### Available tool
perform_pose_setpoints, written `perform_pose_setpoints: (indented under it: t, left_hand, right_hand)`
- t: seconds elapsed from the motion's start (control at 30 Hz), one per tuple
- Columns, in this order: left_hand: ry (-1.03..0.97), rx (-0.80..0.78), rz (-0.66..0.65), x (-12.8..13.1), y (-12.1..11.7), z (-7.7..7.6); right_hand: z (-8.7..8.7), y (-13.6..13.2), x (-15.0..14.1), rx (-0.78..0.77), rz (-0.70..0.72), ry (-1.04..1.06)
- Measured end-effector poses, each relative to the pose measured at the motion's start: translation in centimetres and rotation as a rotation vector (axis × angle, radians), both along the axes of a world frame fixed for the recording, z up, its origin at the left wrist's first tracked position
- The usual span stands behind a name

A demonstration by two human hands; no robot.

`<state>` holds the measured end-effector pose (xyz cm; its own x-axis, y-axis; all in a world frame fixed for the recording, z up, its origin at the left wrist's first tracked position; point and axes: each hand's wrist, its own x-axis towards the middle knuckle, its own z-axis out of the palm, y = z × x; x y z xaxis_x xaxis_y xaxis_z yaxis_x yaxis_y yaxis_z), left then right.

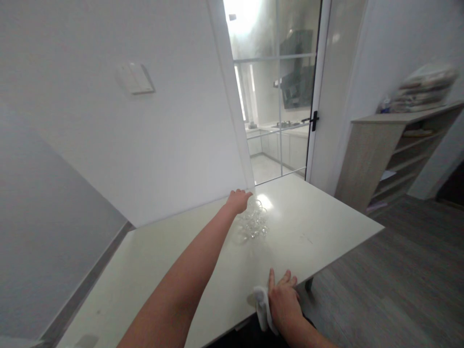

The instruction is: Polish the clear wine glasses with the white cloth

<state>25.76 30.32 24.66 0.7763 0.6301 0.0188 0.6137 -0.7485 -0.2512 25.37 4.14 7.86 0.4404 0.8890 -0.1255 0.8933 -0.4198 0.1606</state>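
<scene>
A cluster of clear, shiny glass-like pieces (254, 221) sits on the white table (311, 212); their exact kind is hard to make out. My left hand (239, 200) reaches far across, at the back left of the cluster. One of its fingers points out to the right and the others bend, partly hidden; no thing shows in its grip. At the near edge, my right hand (285, 295) leans on the tabletop with its fingers stretched forward. A bunched white cloth (264, 307) is tucked against its thumb side and hangs over the edge.
A white wall (174, 135) with a switch plate (136, 78) borders the table's far left. Behind stands a glass-paned door (279, 92) with a black handle (314, 121). To the right is an open shelf unit (377, 154) with stacked items (422, 92) on top.
</scene>
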Motion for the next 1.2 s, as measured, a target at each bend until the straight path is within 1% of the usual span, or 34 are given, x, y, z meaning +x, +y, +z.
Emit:
perform_pose_setpoints:
  t: [0.17, 0.33, 0.6, 0.77, 0.87, 0.97, 1.07, 1.2]
  left_hand:
    - [0.122, -0.048, 0.046, 1.3, 1.7, -0.8]
    - [0.176, -0.099, 0.064, 1.8, 3.3, -1.1]
    - [0.154, -0.126, 0.081, 1.0, 4.7, -1.8]
    - [0.117, -0.125, 0.114, -0.3, 5.4, -2.3]
    - [0.094, -0.12, 0.129, -2.0, 6.1, -2.4]
    - [0.079, -0.11, 0.149, -4.8, 6.9, -2.2]
    - [0.076, -0.105, 0.17, -8.5, 7.7, -1.9]
    - [0.088, -0.116, 0.192, -14.3, 8.1, -1.4]
  right_hand:
    - [0.3, -0.2, 0.0, -0.034, 0.013, 0.027]
    - [0.1, 0.0, -0.2, -0.038, 0.013, 0.051]
    - [-0.1, -0.2, -0.5, -0.067, 0.047, -0.042]
    - [-0.1, -0.4, -0.3, -0.065, 0.048, -0.038]
    - [0.0, -0.6, -0.1, -0.04, 0.056, -0.014]
    - [0.2, -0.8, 0.0, -0.018, 0.044, 0.026]
    - [0.4, -0.9, 0.0, -0.012, 0.035, 0.053]
    - [0.3, -1.0, 0.2, -0.019, 0.058, 0.021]
